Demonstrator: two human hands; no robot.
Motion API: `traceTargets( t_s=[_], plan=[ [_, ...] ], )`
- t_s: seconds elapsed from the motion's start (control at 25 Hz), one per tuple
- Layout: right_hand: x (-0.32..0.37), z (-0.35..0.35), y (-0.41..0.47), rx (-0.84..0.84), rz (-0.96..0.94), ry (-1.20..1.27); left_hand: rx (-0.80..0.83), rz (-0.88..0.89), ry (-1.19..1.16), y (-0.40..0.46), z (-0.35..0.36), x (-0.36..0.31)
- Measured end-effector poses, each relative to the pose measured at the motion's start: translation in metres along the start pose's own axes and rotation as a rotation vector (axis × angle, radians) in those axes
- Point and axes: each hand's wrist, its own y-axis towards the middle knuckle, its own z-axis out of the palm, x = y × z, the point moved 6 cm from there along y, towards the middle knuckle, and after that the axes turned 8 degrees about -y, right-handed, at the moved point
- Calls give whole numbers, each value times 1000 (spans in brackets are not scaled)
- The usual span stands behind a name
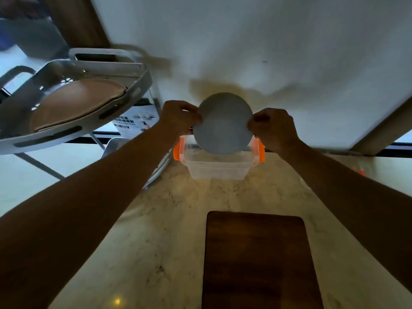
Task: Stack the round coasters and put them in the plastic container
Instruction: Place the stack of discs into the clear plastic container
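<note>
The left hand [178,118] and right hand [273,128] are each pinching an edge of the grey round coasters [223,123], tilting them over the clear plastic container with orange clips [217,167] at the tabletop's far edge, with stacking apparently finished and placing inside pending.

Two hands are in view, a left hand [178,119] and a right hand [273,128], and between them one grey round coaster face [223,123] shows; whether more coasters lie stacked behind it cannot be told. There is one clear plastic container [217,167] with two orange clips, one at each end. One dark wooden board [256,259] lies on the one bench [160,230], and one metal rack [73,121] holding one brown pad [78,103] stands at the left.
</note>
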Motion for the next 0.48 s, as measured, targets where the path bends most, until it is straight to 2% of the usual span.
traceTargets(
  t_s=[0.08,0.32,0.48],
  plan=[
    [-1,7,10,-22,-95,-78,-4,61,80,14,-1,8],
    [-15,35,17,-33,-224,-125,-65,358,618,35,-3,23],
    [-31,51,17,-97,-186,-310,-45,535,780,36,3,37]
  ],
)
